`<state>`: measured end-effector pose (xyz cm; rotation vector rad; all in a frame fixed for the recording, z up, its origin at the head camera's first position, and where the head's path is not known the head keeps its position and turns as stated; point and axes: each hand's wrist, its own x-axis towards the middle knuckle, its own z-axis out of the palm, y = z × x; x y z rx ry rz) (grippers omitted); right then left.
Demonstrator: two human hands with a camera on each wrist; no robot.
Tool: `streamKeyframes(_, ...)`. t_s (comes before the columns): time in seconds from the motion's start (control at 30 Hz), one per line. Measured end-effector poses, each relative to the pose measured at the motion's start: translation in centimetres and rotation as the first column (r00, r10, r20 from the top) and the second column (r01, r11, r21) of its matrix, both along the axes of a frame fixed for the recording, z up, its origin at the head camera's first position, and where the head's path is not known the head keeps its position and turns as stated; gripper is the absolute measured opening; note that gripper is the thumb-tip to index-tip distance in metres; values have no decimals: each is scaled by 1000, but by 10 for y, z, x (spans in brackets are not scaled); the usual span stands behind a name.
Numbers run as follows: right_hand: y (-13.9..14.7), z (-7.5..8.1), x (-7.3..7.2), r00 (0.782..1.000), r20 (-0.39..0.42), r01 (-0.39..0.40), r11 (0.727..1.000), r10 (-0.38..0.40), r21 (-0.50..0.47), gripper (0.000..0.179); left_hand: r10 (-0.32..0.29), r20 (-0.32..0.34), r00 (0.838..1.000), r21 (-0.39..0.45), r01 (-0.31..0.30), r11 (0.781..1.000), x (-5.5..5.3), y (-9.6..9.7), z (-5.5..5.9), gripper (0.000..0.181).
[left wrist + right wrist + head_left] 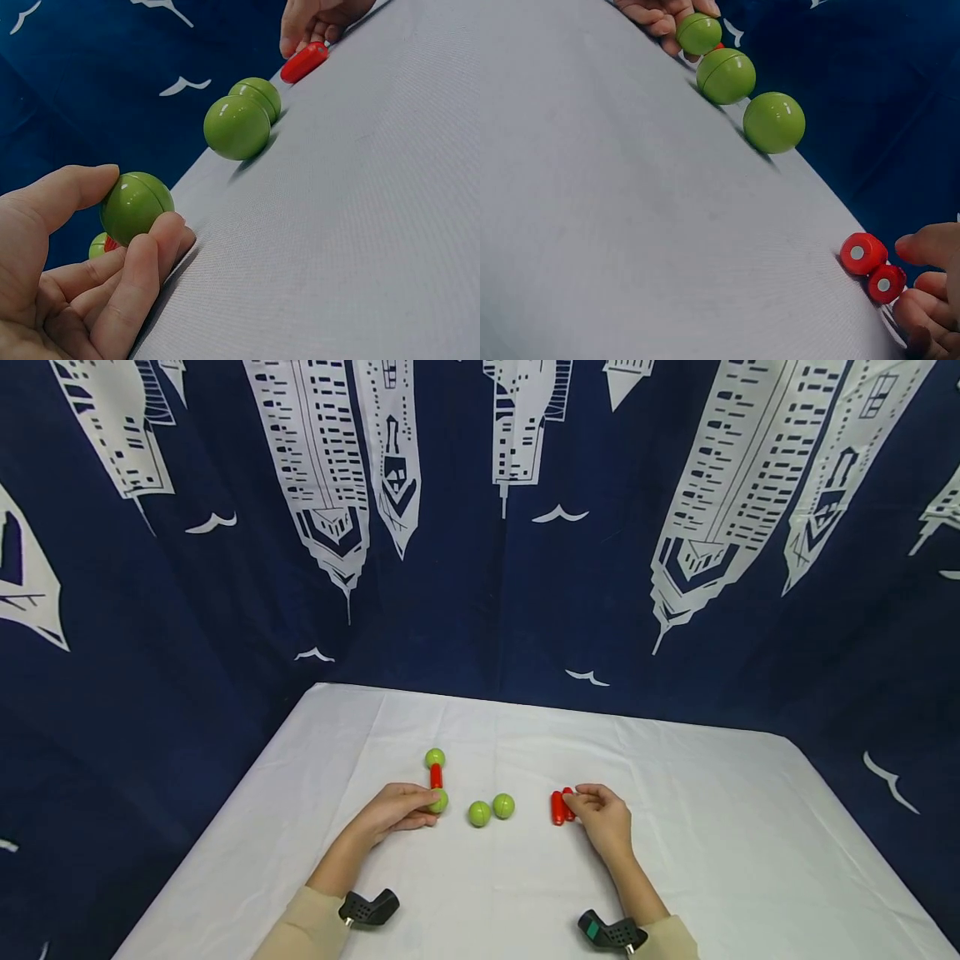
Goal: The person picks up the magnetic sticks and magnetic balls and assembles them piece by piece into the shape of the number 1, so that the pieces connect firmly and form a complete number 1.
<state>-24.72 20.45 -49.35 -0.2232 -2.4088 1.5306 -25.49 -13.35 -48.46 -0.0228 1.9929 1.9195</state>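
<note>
My left hand (401, 807) pinches a green ball (136, 208) between thumb and fingers. That ball sits at the near end of a red rod (436, 776), which has another green ball (435, 758) at its far end. Over on the right, two short red rods (863, 253) lie side by side on the table, a pale disc showing in each end. Close beside them is my right hand (606, 820), thumb and fingers parted around the nearer side of the right-hand rod (886, 283). Its thumb overlaps that rod in the head view.
Between the hands, two loose green balls (479, 813) (504, 806) stand close together on the white tablecloth (495, 893). A dark blue curtain (465, 627) with white building prints hangs behind the table's far edge. Each wrist wears a black camera mount (369, 908).
</note>
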Motion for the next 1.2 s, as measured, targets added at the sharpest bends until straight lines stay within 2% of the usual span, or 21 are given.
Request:
streamKeyframes(0.27, 0, -2, 5, 997, -78, -1, 980, 17, 200, 19, 10, -1, 1000, 6, -10, 1000, 1, 0, 1, 39)
streamKeyframes(0.43, 1, -4, 6, 991, -135, 31, 946, 14, 322, 16, 12, -6, 1000, -3, -12, 1000, 1, 0, 0, 39)
streamKeyframes(0.6, 2, -5, 7, 992, -124, 33, 900, 24, 434, 20, 7, -10, 1000, 6, -7, 1000, 3, 0, 1, 39)
streamKeyframes(0.7, 2, -6, 8, 993, -113, 32, 884, 24, 466, 22, 0, -15, 1000, 12, 0, 1000, 3, 0, 1, 40)
streamKeyframes(0.8, 3, -5, 9, 993, -116, 41, 889, 14, 455, 22, -4, -15, 1000, 14, 4, 1000, 3, 0, 0, 40)
streamKeyframes(0.93, 3, -4, 11, 990, -142, 58, 920, -3, 388, 19, 1, -12, 1000, 14, -1, 1000, 2, 1, 0, 39)
streamKeyframes(1.1, 2, 0, 11, 988, -157, 29, 979, 3, 202, 19, 13, -11, 1000, 12, -13, 1000, 2, 1, 0, 38)
streamKeyframes(1.2, 1, 2, 10, 991, -131, 4, 996, 8, 88, 21, 13, -12, 1000, 9, -13, 1000, 3, 0, 0, 39)
